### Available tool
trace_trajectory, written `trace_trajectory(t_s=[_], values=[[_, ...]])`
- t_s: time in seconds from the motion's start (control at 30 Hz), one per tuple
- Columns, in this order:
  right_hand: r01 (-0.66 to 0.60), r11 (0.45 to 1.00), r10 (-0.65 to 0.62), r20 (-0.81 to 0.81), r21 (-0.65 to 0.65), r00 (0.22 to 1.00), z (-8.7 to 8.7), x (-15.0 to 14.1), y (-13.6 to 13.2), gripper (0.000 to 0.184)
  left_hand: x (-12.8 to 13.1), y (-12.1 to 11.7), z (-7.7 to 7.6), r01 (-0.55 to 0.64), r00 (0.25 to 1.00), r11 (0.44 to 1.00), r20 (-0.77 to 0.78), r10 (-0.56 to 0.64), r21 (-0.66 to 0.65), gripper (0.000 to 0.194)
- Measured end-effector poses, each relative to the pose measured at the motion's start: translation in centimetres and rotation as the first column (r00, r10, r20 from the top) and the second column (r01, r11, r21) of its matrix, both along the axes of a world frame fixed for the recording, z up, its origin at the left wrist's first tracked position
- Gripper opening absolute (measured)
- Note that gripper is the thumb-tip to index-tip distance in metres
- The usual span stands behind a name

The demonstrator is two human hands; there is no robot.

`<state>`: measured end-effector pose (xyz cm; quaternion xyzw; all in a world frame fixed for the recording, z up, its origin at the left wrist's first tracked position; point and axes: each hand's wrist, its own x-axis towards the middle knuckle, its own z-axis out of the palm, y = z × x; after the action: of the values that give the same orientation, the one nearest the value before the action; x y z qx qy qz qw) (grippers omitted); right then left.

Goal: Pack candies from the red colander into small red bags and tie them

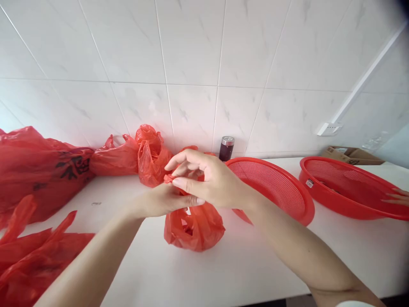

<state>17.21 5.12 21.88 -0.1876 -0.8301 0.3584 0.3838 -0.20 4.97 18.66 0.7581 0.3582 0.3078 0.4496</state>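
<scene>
Between my hands a red plastic bag (200,230) hangs or stands over the white table, its gathered top bunched up at my fingers. My left hand (162,200) is closed around the bag's neck, with part of its fingers hidden behind my right hand. Over it, my right hand (207,177) pinches a twisted bit of the red plastic that sticks up by its fingertips. The bag's lower part looks rounded; what is inside cannot be made out.
Red bags (153,155) line the wall at the left, with a large full one (41,170). More red plastic (38,260) lies front left. A dark bottle (226,149), a red colander (287,192), another red basket (338,204) touched by another person's hand (398,197), and a cardboard box (358,157) stand rightward.
</scene>
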Motion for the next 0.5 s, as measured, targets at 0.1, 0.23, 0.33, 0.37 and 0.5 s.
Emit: trace_trajectory(t_s=[0.1,0.23,0.33,0.37,0.5], values=[[0.086,0.994,-0.086,0.0,0.069,0.996,-1.4,-0.2,0.8,0.022,0.0,-0.1,-0.8,-0.15,0.988,0.968,-0.051,0.143,-0.203,0.021],[0.136,0.99,-0.131,0.102,-0.039,0.986,-3.9,0.9,2.0,0.021,-0.8,0.0,-1.3,-0.219,0.971,0.925,0.029,0.239,-0.309,0.034],[0.143,0.983,-0.132,0.109,-0.11,0.985,-5.3,1.3,1.9,0.015,-1.1,0.1,-1.4,-0.135,0.986,0.93,0.047,0.161,-0.343,0.035],[0.166,0.979,-0.16,0.064,-0.114,0.985,-5.5,1.2,1.5,0.011,-1.2,0.1,-1.4,-0.11,0.989,0.926,0.053,0.138,-0.361,0.034],[0.135,0.982,-0.144,-0.063,-0.133,0.988,-5.4,1.1,-1.1,0.007,-1.9,0.3,-1.4,-0.053,0.992,0.944,0.089,0.086,-0.325,0.03]])
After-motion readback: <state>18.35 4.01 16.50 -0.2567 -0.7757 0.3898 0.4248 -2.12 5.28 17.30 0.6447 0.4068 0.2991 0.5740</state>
